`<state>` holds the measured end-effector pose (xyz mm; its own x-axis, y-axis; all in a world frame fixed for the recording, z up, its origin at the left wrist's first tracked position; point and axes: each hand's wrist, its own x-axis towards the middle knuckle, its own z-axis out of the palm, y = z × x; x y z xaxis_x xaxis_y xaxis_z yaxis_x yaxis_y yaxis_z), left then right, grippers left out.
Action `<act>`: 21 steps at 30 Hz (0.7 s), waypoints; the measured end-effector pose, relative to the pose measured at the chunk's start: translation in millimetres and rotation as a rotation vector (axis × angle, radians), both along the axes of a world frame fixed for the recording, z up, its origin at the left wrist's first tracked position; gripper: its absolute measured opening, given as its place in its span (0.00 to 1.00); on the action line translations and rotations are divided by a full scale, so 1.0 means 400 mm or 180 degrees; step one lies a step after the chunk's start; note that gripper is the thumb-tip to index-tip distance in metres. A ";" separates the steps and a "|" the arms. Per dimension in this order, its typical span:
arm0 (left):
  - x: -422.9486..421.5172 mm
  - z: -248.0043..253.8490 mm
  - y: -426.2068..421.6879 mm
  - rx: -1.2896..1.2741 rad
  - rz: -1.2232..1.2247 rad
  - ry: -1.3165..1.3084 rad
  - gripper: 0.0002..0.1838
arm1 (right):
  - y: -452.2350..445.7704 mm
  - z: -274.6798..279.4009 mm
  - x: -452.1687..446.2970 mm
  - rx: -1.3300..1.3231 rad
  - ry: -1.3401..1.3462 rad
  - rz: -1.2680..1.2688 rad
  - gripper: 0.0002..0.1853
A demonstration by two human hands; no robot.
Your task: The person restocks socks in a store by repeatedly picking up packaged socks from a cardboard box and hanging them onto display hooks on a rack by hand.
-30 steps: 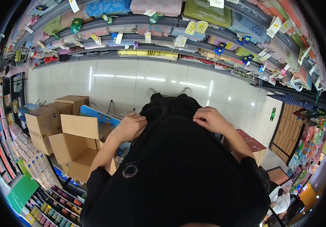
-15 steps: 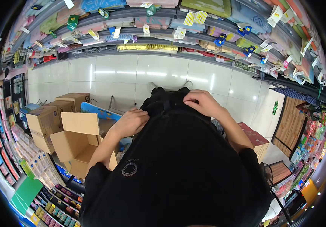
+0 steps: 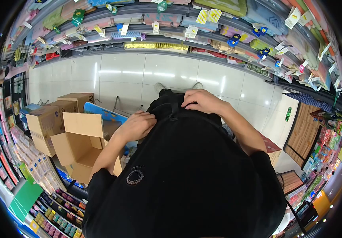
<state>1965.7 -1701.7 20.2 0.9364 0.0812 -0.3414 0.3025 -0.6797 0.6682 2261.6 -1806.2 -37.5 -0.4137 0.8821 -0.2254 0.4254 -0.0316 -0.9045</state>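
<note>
Both hands are at the black garment (image 3: 171, 158) I wear, near waist height. My left hand (image 3: 140, 125) lies at its left side, fingers curled and closed on the black cloth. At the front right, my right hand (image 3: 203, 101) is closed too, thumb and fingers pinching the cloth near the waist. Between the hands runs a narrow black strap (image 3: 174, 111). The fingertips are partly hidden against the dark fabric. Beyond the cloth, the tips of my light shoes (image 3: 197, 85) show on the floor.
An open cardboard box (image 3: 83, 125) stands to my left, beside a closed carton (image 3: 44, 129) and a blue patterned panel (image 3: 105, 112). Shelves (image 3: 139, 37) of folded textiles with price tags curve ahead across the pale tiled floor (image 3: 123, 91). At right is a red-topped box (image 3: 271, 144).
My right hand has moved left along the waist, closer to the strap, and now pinches the cloth there. The left hand has barely moved. The view has shifted slightly.
</note>
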 end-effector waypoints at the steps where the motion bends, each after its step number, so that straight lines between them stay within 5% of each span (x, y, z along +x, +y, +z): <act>1: 0.000 0.000 -0.001 -0.0002 0.0011 -0.0003 0.05 | 0.001 -0.002 -0.001 0.0016 0.0011 0.0010 0.08; 14: -0.005 -0.012 -0.004 -0.0143 0.0128 -0.0020 0.06 | -0.003 -0.033 -0.010 -0.0642 0.0539 -0.0798 0.10; 21: 0.001 -0.007 -0.003 -0.0189 0.0082 0.0037 0.06 | -0.003 -0.020 0.023 -0.0325 0.0547 -0.0017 0.12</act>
